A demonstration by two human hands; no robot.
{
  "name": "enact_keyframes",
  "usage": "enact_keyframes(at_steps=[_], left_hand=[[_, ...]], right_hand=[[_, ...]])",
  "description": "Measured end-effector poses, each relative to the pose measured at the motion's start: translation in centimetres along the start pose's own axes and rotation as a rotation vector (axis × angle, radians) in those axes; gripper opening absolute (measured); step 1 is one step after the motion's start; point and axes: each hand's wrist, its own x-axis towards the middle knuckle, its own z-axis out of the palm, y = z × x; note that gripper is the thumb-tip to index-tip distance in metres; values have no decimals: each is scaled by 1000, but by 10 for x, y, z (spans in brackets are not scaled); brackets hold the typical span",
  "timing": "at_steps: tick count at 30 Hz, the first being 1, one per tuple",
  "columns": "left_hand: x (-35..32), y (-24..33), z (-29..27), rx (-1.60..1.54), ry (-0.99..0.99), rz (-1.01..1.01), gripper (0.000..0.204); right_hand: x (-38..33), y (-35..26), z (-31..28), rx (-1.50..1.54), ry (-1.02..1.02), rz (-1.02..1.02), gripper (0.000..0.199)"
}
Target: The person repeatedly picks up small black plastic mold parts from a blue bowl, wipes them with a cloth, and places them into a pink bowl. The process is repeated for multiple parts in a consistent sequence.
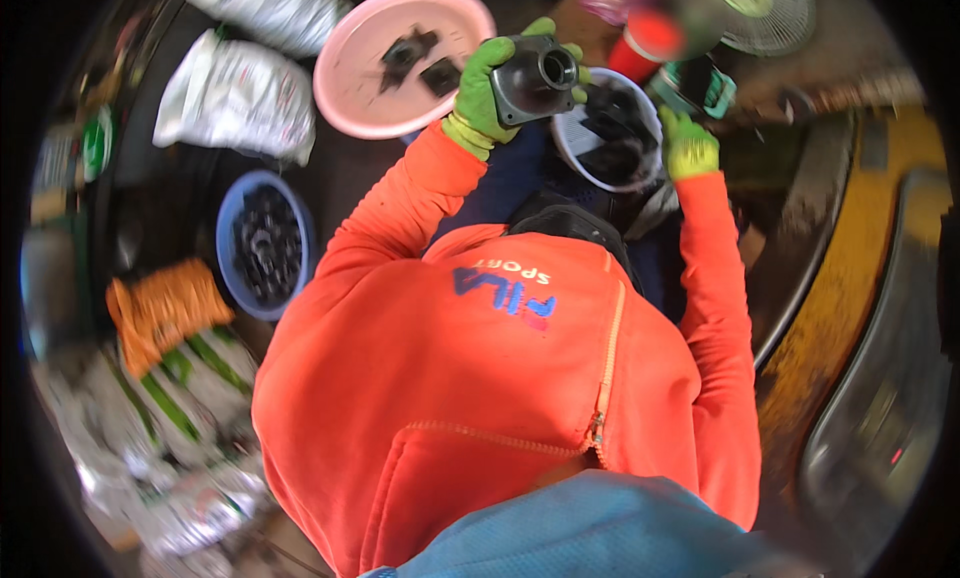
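Black housing [532,83], one, square-flanged, at far centre, gripped in the gloved left hand [480,93]. Right hand [688,143], gloved, at far right, just beside one white basin [572,158] of black parts [612,128]; its grip cannot be made out. Further basins, two: one pink basin [342,83], far; one blue basin [227,243], left; each containing black pieces [265,243].

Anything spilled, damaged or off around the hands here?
Nothing stands out. The black housing in the left hand shows no visible damage, and dark parts in the pink basin and blue basin lie inside the rims. Blur hides finer flaws.
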Motion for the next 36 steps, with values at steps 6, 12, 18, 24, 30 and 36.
enact_keyframes(at_steps=[6, 12, 18, 24, 30, 36], left_hand=[[-166, 37, -126, -61, 995, 178, 43], [-370, 106, -254, -110, 1784, 1109, 73], [-433, 210, -261, 391, 1766, 1370, 80], [-287, 126, -223, 446, 1369, 366, 47], [-96, 21, -131, 1096, 589, 54, 37], [45, -87, -112, 1719, -125, -254, 39]], right_hand=[[-15, -3, 76, 658, -333, -15, 46], [-17, 26, 109, 685, -489, 8, 43], [-22, 30, 118, 754, -379, 9, 43], [-44, 13, 70, 1135, -263, 226, 48], [-67, 7, 40, 1262, -145, 511, 48], [-67, 12, 51, 798, 56, 451, 49]])
